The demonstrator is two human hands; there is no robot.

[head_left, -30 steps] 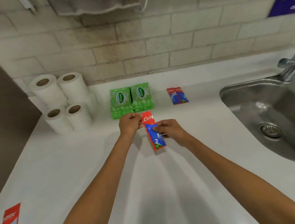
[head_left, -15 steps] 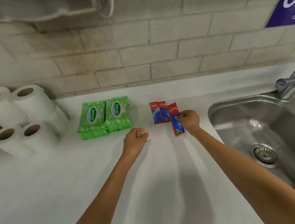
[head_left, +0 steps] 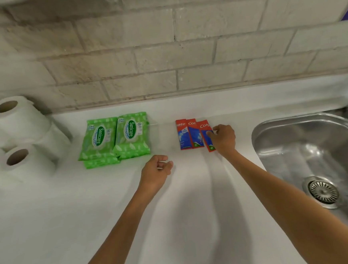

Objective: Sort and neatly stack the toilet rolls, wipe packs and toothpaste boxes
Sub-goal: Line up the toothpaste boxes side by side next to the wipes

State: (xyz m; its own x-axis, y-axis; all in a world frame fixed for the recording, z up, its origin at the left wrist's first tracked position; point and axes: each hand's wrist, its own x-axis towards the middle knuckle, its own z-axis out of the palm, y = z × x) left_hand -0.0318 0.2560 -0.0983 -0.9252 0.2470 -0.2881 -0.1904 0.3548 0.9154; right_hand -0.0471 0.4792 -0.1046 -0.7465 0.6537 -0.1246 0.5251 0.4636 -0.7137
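Observation:
Two red and blue toothpaste boxes (head_left: 188, 134) lie flat side by side near the back of the white counter (head_left: 176, 225). A third toothpaste box (head_left: 205, 133) lies at their right, slightly askew, with my right hand (head_left: 223, 139) gripping its right edge. My left hand (head_left: 156, 171) hovers loosely curled over the counter, holding nothing, in front of the green wipe packs (head_left: 115, 136), which sit stacked in two piles. White toilet rolls (head_left: 17, 140) are stacked at the far left.
A steel sink (head_left: 317, 162) with a drain lies at the right, its tap at the frame edge. A tiled wall (head_left: 162, 49) backs the counter.
The box went from both hands to my right hand alone, which carried it beside the two boxes at the back and set it down. My left hand let go and drew back.

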